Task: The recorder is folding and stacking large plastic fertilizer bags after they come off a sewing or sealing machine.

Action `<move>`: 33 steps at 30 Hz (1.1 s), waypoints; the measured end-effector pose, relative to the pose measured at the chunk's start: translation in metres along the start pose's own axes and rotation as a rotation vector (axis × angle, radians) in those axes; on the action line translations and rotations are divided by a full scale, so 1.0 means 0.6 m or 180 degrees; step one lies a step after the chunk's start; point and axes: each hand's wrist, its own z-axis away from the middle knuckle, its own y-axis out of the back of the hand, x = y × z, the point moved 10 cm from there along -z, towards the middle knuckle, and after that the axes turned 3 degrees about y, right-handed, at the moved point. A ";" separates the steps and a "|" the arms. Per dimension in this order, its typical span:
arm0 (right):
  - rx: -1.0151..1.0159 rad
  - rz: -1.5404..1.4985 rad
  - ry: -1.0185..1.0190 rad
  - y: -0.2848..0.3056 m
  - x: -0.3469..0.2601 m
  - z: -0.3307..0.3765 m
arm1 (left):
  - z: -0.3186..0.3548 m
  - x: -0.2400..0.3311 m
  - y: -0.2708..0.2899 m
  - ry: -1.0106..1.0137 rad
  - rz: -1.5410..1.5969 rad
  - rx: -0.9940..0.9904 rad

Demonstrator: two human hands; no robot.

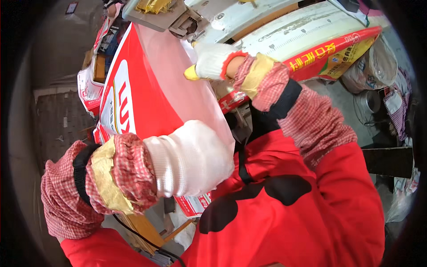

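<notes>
A large red and white printed woven sack (155,93), its pale pinkish side folded over, stands up in front of me. Over its near edge bends my left hand (193,153) in a white knitted glove; its back faces me and the fingers are hidden. My right hand (211,62), in a white glove with yellow fingertips, is at the sack's far right edge, close to the sewing machine head (184,22). Its thumb is stretched out, apart from the forefinger, and the other fingers are partly hidden. Checked oversleeves with tan tape cover both forearms.
A pale machine table (293,31) with a ruler scale curves along the far right. Red and yellow printed sacking (329,53) hangs along its front edge. A clear plastic bag (371,66) sits at the right. Lower left is a wooden frame (142,229) beside a black cable (147,240).
</notes>
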 end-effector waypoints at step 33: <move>0.3281 0.6424 -0.0760 -0.104 -0.088 -0.017 | 0.081 -0.045 -0.045 0.0684 -0.0514 -0.1933</move>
